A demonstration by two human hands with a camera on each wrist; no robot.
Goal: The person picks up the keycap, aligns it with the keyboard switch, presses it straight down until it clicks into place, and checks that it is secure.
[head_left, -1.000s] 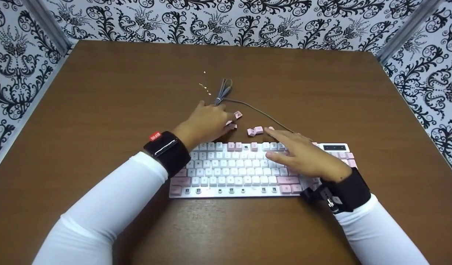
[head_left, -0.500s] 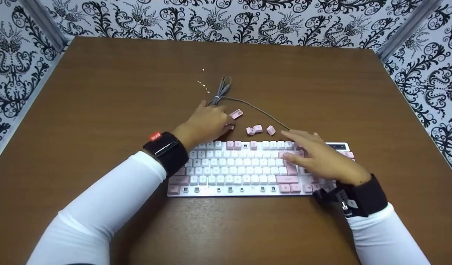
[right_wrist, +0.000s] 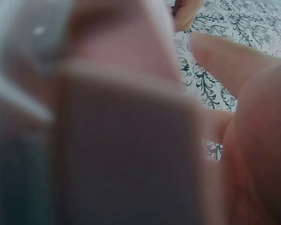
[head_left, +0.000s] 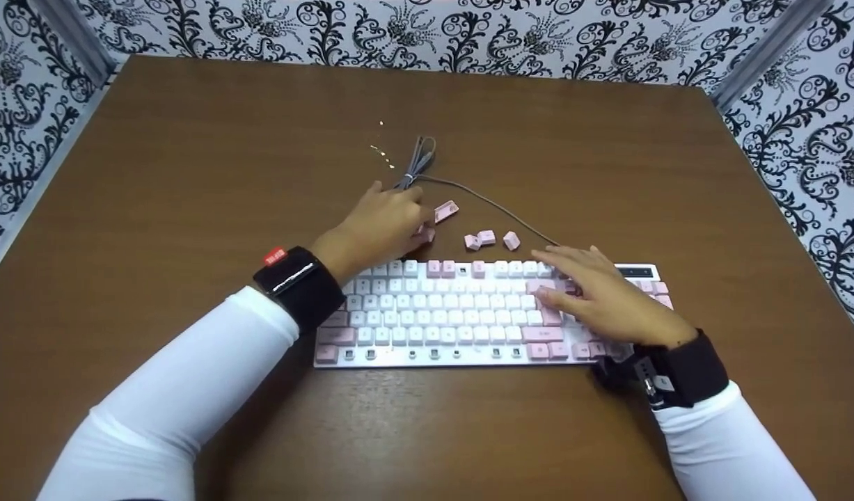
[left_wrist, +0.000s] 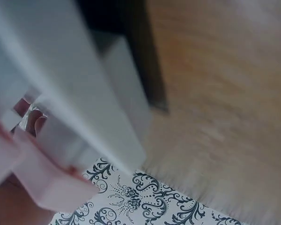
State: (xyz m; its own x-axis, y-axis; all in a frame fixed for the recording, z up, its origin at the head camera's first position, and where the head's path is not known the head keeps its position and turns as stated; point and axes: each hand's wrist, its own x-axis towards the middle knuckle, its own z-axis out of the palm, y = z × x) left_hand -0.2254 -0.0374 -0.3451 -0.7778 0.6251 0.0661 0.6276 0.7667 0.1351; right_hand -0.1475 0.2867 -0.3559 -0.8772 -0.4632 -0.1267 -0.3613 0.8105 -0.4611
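A white keyboard (head_left: 440,317) with pink and white keycaps lies on the table, bare switches showing along its front row. Just behind its left part, my left hand (head_left: 381,221) reaches down with bent fingers and pinches a small pink keycap (head_left: 427,234) at the fingertips. A longer pink keycap (head_left: 446,211) lies close to the fingers. My right hand (head_left: 597,289) is spread over the keyboard's right part, fingers extended, holding nothing visible. Several loose pink keycaps (head_left: 486,237) sit between the hands. Both wrist views are blurred close-ups; pink keys (left_wrist: 49,176) show in the left one.
A bundled grey cable (head_left: 418,163) lies behind the left hand and runs toward the keyboard's back edge. Small gold-coloured bits (head_left: 383,154) are scattered beside it. Patterned panels (head_left: 406,31) border the brown table (head_left: 225,153).
My left hand has drawn slightly left with the small pink keycap. The right hand has shifted right, uncovering a loose keycap and more keys, and has held still over the last half second.
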